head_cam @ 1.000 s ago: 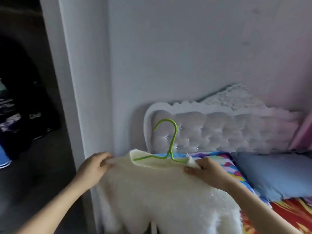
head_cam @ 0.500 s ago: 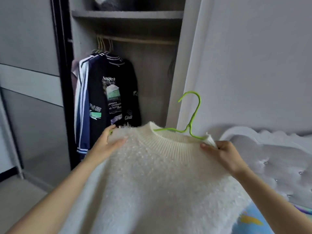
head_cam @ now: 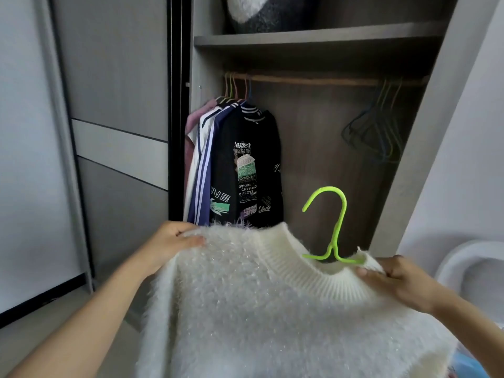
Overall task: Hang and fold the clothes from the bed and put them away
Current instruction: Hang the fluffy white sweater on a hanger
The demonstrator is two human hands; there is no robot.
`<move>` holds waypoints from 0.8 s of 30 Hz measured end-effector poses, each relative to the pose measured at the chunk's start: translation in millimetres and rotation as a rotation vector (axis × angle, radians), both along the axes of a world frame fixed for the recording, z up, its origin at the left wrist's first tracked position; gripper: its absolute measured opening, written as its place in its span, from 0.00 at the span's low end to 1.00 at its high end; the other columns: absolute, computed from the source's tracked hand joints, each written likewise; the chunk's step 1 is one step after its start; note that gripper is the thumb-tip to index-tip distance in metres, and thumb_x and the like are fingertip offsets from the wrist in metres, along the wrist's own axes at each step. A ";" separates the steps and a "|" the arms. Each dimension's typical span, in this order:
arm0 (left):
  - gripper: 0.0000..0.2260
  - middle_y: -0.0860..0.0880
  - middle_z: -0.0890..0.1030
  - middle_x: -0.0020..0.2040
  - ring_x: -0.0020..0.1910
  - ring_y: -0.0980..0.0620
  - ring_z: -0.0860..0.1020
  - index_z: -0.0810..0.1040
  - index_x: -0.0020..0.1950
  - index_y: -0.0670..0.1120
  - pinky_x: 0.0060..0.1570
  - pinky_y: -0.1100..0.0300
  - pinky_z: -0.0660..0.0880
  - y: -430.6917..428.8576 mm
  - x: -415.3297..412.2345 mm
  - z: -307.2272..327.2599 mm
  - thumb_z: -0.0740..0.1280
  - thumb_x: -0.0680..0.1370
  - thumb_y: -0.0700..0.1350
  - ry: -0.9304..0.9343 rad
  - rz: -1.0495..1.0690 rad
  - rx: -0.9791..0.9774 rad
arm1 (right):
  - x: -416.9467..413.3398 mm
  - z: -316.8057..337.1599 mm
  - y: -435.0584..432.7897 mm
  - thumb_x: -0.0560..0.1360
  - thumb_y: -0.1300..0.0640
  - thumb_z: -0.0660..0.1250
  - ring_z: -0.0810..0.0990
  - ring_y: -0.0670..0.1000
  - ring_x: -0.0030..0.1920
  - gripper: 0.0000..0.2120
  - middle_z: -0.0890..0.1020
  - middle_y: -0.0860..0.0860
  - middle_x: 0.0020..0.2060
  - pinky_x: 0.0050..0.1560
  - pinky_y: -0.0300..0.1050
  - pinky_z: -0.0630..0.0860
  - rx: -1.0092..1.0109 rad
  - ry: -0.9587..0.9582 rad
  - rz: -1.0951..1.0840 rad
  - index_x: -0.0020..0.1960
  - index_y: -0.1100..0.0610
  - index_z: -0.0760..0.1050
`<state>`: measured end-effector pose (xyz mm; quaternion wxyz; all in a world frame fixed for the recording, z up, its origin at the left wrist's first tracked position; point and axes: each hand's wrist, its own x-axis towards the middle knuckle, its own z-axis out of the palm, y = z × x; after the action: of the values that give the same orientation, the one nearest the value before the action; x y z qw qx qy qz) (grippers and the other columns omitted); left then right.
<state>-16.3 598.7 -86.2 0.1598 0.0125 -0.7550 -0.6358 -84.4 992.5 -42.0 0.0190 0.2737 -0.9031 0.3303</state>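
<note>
The white sweater [head_cam: 272, 309] was held up in front of the open wardrobe [head_cam: 313, 165], stretched between the two hands of the person. It was a fluffy knit with a ribbed collar, and its lower part went out of the picture at the bottom. A green hanger [head_cam: 338, 222] sat inside it: only the hook and the top of the two arms came out of the collar. The hook stood nearly upright, with its opening to the left, and it was well below the rail [head_cam: 313, 81], not yet on it.

The left hand [head_cam: 169, 244] gripped the left shoulder of the sweater, its fingers curled over the top edge. The right hand [head_cam: 398, 279] pinched the right shoulder just beside the collar, thumb on the front and fingers behind the cloth.

On the left part of the rail hung several clothes close together, the nearest a black printed top [head_cam: 245, 170] (the word "Angel" could be read on it). Some empty hangers [head_cam: 379, 135] hung at the right end. Above the rail was a shelf [head_cam: 313, 36] with a grey and white fluffy thing [head_cam: 261, 12] on it.
</note>
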 end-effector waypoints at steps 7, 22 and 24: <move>0.15 0.55 0.79 0.58 0.59 0.55 0.75 0.77 0.59 0.48 0.63 0.60 0.68 -17.0 -21.8 -17.2 0.70 0.73 0.45 -0.132 -0.047 -0.056 | -8.3 -2.7 -30.6 0.74 0.50 0.67 0.67 0.49 0.27 0.23 0.69 0.53 0.25 0.30 0.40 0.63 -0.210 -0.021 -0.170 0.34 0.71 0.70; 0.19 0.42 0.68 0.70 0.65 0.46 0.69 0.66 0.71 0.46 0.56 0.59 0.64 -37.9 -47.8 5.3 0.62 0.80 0.43 -0.003 0.306 -0.226 | -32.6 12.8 -82.6 0.77 0.60 0.63 0.78 0.50 0.21 0.10 0.79 0.54 0.22 0.23 0.40 0.75 -0.941 -0.465 -0.378 0.39 0.65 0.75; 0.19 0.41 0.68 0.69 0.66 0.45 0.69 0.67 0.71 0.46 0.58 0.58 0.64 -40.8 -57.2 7.4 0.62 0.80 0.42 0.000 0.322 -0.224 | -40.7 14.7 -90.4 0.77 0.60 0.64 0.76 0.46 0.20 0.10 0.77 0.49 0.20 0.21 0.35 0.71 -0.814 -0.307 -0.395 0.38 0.63 0.75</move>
<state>-73.5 557.9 -78.8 0.2599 0.1150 -0.8093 -0.5141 -125.1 902.1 -27.3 0.0535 0.0154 -0.7275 0.6839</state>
